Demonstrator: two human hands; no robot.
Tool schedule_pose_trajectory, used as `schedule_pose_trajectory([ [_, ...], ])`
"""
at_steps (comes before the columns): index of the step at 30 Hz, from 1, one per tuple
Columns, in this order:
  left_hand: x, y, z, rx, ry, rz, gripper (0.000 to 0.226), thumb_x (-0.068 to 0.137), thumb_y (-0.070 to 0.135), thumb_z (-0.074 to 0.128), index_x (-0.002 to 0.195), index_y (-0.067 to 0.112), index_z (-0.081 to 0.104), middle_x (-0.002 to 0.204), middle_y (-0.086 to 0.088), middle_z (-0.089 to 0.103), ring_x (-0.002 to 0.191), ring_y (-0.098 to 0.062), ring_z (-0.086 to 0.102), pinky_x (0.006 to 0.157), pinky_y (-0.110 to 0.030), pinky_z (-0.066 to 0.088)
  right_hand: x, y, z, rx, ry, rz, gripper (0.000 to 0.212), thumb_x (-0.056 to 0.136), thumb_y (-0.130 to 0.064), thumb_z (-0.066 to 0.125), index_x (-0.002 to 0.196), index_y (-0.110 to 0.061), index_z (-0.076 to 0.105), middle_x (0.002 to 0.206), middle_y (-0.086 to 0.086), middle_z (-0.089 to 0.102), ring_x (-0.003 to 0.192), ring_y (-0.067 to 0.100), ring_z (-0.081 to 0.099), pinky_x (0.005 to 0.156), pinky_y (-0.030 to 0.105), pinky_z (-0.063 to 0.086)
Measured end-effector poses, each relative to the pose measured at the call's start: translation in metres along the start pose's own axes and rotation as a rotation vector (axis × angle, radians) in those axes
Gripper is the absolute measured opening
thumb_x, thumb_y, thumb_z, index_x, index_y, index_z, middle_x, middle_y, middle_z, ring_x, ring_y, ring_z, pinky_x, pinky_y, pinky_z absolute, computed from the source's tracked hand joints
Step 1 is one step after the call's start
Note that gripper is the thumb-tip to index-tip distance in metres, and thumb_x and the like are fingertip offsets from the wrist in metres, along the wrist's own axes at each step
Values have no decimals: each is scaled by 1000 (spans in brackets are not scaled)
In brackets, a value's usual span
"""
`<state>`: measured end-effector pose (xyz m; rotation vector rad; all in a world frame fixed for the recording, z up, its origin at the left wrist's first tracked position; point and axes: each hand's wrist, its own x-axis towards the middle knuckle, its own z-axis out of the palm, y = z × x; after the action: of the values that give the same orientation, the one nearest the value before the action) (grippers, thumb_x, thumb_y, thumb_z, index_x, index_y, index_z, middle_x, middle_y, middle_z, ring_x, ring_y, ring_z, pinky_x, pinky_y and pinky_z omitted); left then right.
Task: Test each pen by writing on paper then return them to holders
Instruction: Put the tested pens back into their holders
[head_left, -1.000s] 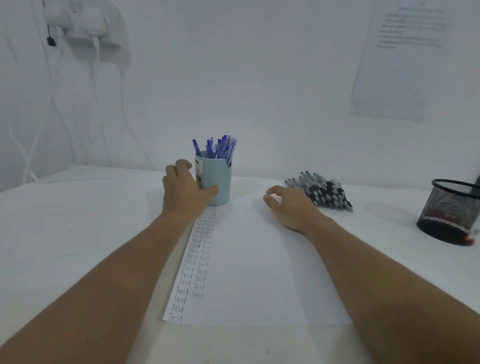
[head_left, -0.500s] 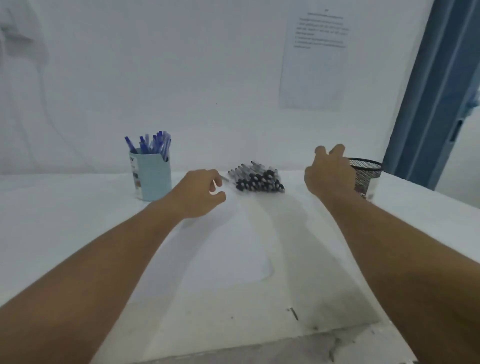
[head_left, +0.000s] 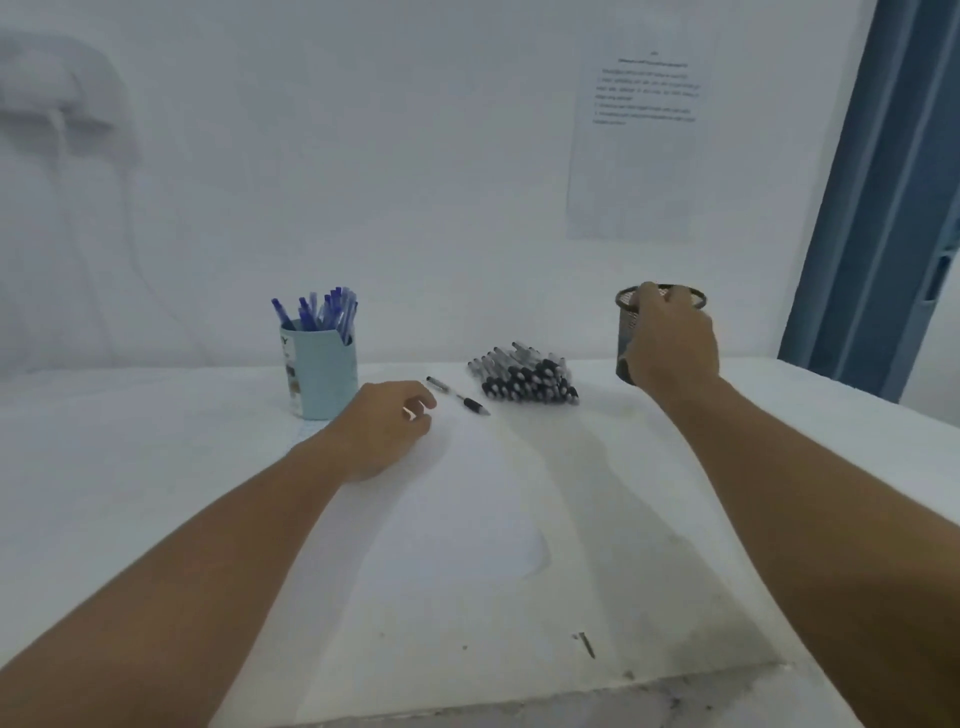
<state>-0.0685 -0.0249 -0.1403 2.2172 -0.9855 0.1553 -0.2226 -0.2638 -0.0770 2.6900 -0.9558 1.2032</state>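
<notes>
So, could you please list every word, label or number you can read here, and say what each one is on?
No text here can be read.
Sheet on the wall: several printed lines, too blurred to read.
Light blue pen cup: a label on its side, too small and blurred to read.
White paper on the table: no writing shows.

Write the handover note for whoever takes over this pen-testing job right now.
Left hand: loosely curled, holds nothing, over the paper beside a single black pen lying loose.
Right hand: grips the black mesh holder at the table's far right.
Blue pens stand in the light blue cup.
Pile of black pens lies on the table, not in any holder.
Done: cannot tell from this view which pens are tested.
Left: test the black pens, then put them in the mesh holder.
</notes>
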Motion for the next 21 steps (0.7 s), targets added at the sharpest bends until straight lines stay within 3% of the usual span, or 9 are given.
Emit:
schedule_pose_trajectory([
  [2,1,-4,-7,-104,95,-63,14,89,14,56,93,25,63,95,2,65,82,-18,62,65,-20,47,4,-24,-4,184,-17,-70,41,90,-1,52,131,-6,50,128,22,49,110,43,53,86,39,42],
  [5,2,-9,-16,-256,187,-131,16,88,8,55,94,21,62,88,-1,64,76,-20,60,59,-23,46,4,-61,3,416,-57,-166,35,92,-3,47,125,-14,55,119,14,55,108,33,53,87,34,41],
  [13,0,-17,-13,-332,142,-193,58,77,17,76,128,18,47,119,-1,55,104,-18,57,83,-30,50,-13,-118,39,674,-296,-272,26,91,-3,54,110,-17,63,107,9,63,85,29,60,79,46,54],
  [15,3,-18,-13,-347,116,-197,70,74,18,79,134,17,42,123,-2,52,107,-18,55,86,-30,48,-14,-119,44,677,-307,-279,28,89,-1,54,108,-17,66,103,5,63,84,24,58,81,40,52],
  [18,9,-15,-14,-367,90,-196,85,71,17,82,140,19,34,130,-4,48,110,-18,52,85,-29,45,-14,-116,42,748,-366,-259,31,88,2,51,101,-21,68,81,-6,60,75,18,56,72,26,47],
  [21,15,-9,-13,-434,69,-188,100,67,17,85,145,25,23,136,-3,42,114,-17,48,88,-31,44,-12,-113,37,838,-416,-224,38,84,8,48,94,-23,68,69,-9,60,56,13,57,51,18,45],
])
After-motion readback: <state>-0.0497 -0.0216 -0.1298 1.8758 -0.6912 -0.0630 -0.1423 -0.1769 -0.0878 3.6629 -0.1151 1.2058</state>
